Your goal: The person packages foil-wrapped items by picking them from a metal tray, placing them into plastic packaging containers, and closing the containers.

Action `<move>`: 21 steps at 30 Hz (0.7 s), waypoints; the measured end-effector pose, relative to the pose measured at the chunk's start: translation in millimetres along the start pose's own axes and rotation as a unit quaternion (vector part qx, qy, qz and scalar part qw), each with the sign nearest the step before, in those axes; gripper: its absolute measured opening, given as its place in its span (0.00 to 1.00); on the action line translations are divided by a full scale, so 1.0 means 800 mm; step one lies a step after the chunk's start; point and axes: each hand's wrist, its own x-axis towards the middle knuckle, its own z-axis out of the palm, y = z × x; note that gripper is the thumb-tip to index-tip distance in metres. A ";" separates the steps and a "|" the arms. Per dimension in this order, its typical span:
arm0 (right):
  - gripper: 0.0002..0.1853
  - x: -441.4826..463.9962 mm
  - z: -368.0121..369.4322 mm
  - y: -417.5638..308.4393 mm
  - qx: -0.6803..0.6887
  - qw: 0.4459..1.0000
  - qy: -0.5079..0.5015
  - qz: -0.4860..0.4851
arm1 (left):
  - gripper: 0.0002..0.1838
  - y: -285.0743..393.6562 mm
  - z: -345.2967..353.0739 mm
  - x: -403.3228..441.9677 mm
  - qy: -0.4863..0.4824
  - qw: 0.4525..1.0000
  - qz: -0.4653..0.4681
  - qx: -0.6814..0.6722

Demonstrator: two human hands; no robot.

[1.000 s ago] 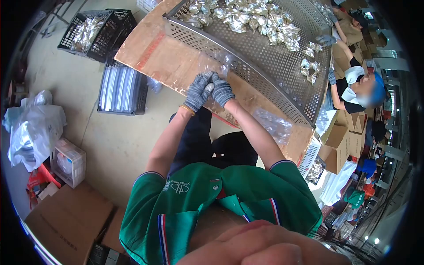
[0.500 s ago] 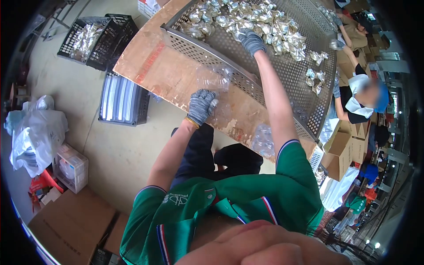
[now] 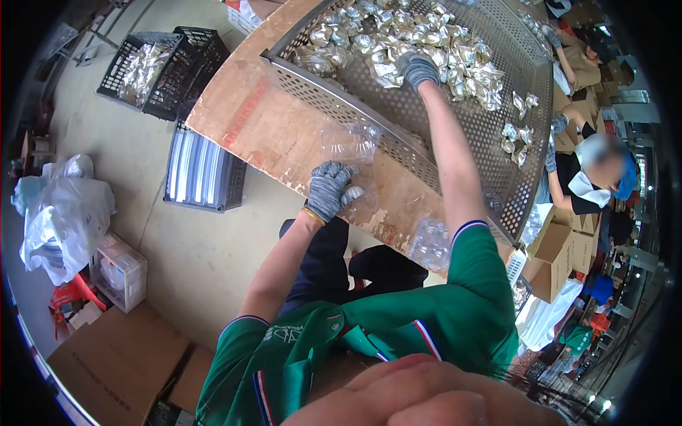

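Observation:
My left hand (image 3: 329,190), in a grey knitted glove, is closed with curled fingers at the near side of a clear plastic tray (image 3: 348,144) on the worn wooden board (image 3: 284,135). Its thumb sticks out to the right. My right hand (image 3: 418,69), gloved alike, reaches into a large perforated metal tray (image 3: 398,106) and rests on a pile of gold-foil-wrapped pieces (image 3: 465,67). Its fingertips are hidden among them, so I cannot make out whether it grips one. More clear plastic packaging (image 3: 430,240) lies at the board's near right end.
On the left floor stand a black crate of foil-wrapped pieces (image 3: 142,74) and a crate of stacked clear plastic trays (image 3: 202,167). Plastic bags (image 3: 67,213) and a large carton (image 3: 114,362) are nearer. A co-worker (image 3: 586,170) works across the metal tray, beside open cartons (image 3: 550,263).
My right hand has shifted slightly to the right over the foil-wrapped pieces, its fingers now pointing down more. The thumb of my left hand has moved outward from the fingers. The view has shifted a little.

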 end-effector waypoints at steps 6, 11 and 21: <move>0.36 -0.007 0.050 0.001 0.012 0.995 0.081 -0.052 | 0.20 0.010 -0.004 0.004 0.005 1.000 -0.007 0.011; 0.40 -0.003 0.082 0.032 -0.019 0.989 0.127 -0.079 | 0.20 -0.001 0.004 -0.005 -0.019 1.000 -0.006 -0.003; 0.45 -0.021 0.078 -0.031 0.147 0.988 0.053 0.001 | 0.13 0.003 0.011 -0.005 -0.076 0.996 0.009 0.041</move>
